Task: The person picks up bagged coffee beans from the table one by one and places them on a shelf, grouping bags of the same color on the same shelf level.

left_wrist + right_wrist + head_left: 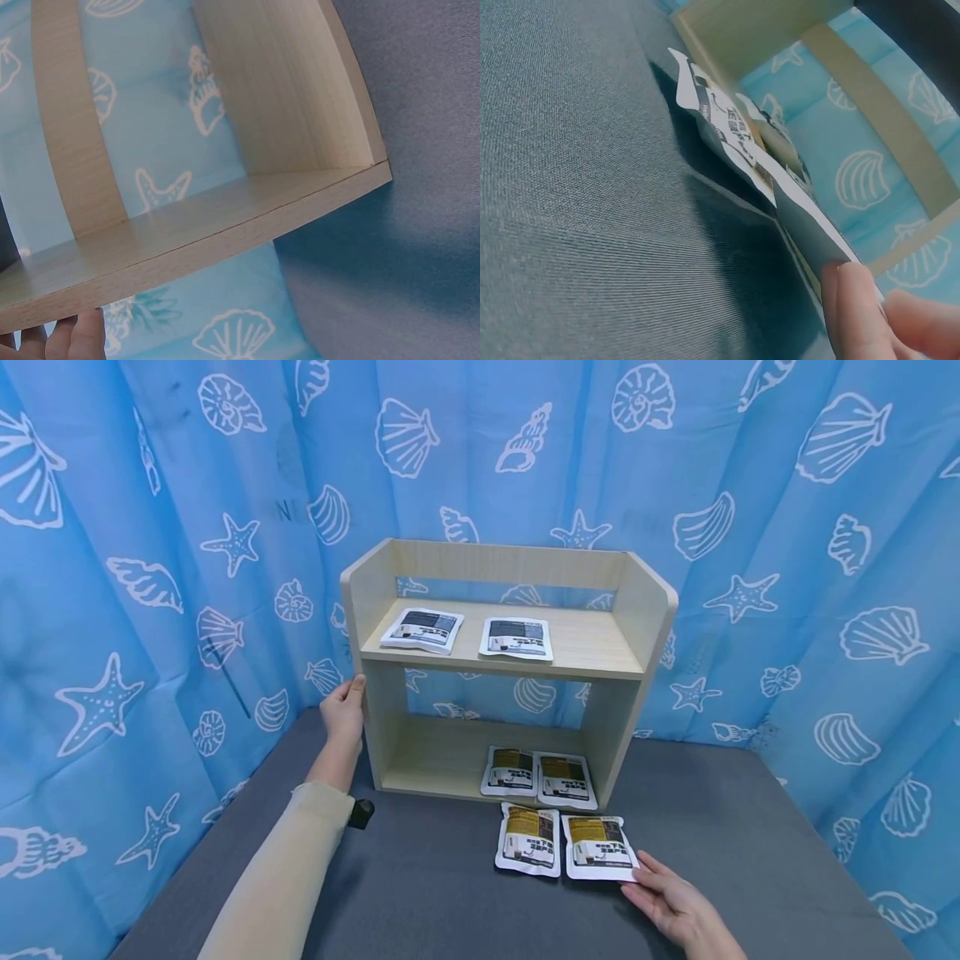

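Observation:
A small two-tier wooden shelf (504,668) stands at the back of the table. My left hand (345,708) grips its left side panel around mid-height; in the left wrist view several fingertips (88,337) show against the panel's outer side. My right hand (671,902) pinches the lower right corner of a white pouch (600,852) with a brown and yellow label, thumb on one face and fingers on the other. In the right wrist view that pouch (810,210) tilts up from the cloth. Left of it lies a matching pouch (528,842), in front of the shelf.
On the upper tier sit two white pouches with dark labels, one left (423,630) and one near the middle (516,638). The lower tier holds two brown-labelled pouches side by side, left (510,772) and right (566,781). A blue shell-print curtain (480,468) hangs behind the grey table (420,877).

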`<state>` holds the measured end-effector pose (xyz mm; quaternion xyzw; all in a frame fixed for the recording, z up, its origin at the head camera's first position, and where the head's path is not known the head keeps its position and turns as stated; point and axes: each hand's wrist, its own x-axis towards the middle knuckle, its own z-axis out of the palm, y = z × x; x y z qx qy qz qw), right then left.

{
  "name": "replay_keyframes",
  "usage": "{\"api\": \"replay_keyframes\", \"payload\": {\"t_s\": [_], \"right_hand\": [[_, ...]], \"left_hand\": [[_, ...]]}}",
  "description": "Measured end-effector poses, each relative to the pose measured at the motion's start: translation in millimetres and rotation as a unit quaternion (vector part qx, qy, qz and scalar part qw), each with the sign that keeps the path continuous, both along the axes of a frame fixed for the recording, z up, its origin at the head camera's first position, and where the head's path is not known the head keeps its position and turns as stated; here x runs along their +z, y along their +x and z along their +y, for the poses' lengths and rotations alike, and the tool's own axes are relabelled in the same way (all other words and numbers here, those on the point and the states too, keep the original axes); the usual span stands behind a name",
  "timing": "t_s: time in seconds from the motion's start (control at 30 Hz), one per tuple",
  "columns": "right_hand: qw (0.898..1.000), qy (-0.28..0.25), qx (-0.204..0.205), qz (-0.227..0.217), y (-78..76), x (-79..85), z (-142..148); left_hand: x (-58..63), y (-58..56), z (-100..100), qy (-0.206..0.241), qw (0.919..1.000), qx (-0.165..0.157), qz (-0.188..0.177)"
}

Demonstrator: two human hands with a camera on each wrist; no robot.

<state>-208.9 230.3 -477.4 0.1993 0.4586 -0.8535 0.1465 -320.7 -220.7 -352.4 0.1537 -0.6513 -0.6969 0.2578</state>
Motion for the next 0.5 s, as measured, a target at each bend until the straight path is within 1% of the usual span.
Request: {"api": "replay_keyframes", "payload": {"t_s": [0.1, 0.17, 0.3, 0.5], "right_hand": [[1.0, -0.008, 0.003, 0.001, 1.6, 1.7, 2], [1.0, -0.012, 0.013, 0.009, 3.0, 3.2, 3], [1.0, -0.016, 0.01, 0.008, 4.3, 7.7, 4], [1.0, -0.006, 0.02, 0.015, 4.2, 15.0, 2]], "left_hand": [[0.0, 0.2, 0, -0.002, 1.0, 0.002, -0.001], [0.1, 0.2, 0, -0.002, 1.0, 0.003, -0.001], [0.1, 0.0, 0, -0.001, 1.0, 0.003, -0.001], [-0.5, 0.3, 0, -0.002, 1.0, 0.001, -0.003]]}}
